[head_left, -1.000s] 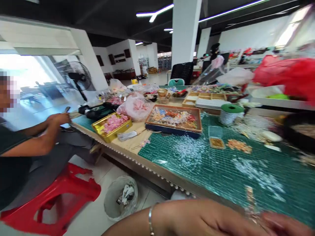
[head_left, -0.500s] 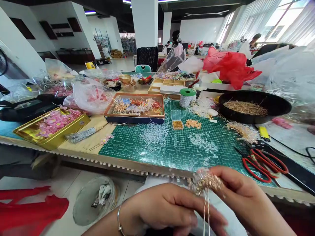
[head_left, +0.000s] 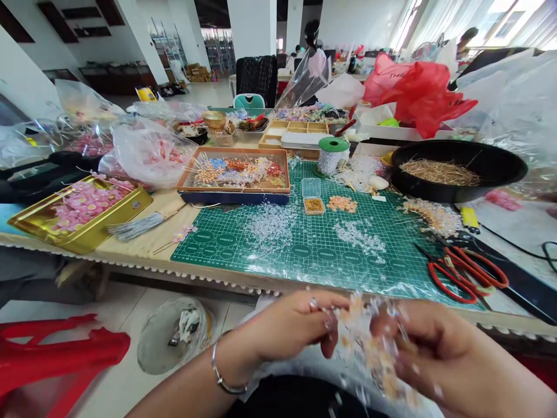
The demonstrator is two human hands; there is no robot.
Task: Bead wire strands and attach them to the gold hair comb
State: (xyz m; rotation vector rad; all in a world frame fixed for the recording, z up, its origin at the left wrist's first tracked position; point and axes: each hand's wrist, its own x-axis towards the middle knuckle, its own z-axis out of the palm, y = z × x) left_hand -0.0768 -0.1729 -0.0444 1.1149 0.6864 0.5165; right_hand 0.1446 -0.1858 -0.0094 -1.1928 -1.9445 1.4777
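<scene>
Right in front of me, a blurred sprig of pale beads on fine wire (head_left: 369,342) is caught between the person's two hands, held up just beyond the front edge of the surface. The left hand (head_left: 296,325), with a silver bangle (head_left: 221,371) on its wrist, is curled closed and pinches one side of the sprig. The right hand (head_left: 435,354) is closed around the other side. Motion blur hides exactly how the fingers wrap the wire.

Beyond the hands lies a green cutting mat (head_left: 304,273), scattered with loose clear beads (head_left: 270,226) and a small heap of orange beads (head_left: 342,204). Near its far edge sits a spool of silver wire (head_left: 333,155), and red-handled scissors (head_left: 461,276) lie at its right corner. A black pan (head_left: 418,188) of gold wire pieces stands toward the far right of the surface (head_left: 130,249). Along the far side is a wooden tray of finished beadwork (head_left: 232,152), while a gold tin of pink flowers (head_left: 108,217) sits at the left end. Below the front edge, a clear waste bin (head_left: 174,337) stands on the floor.
</scene>
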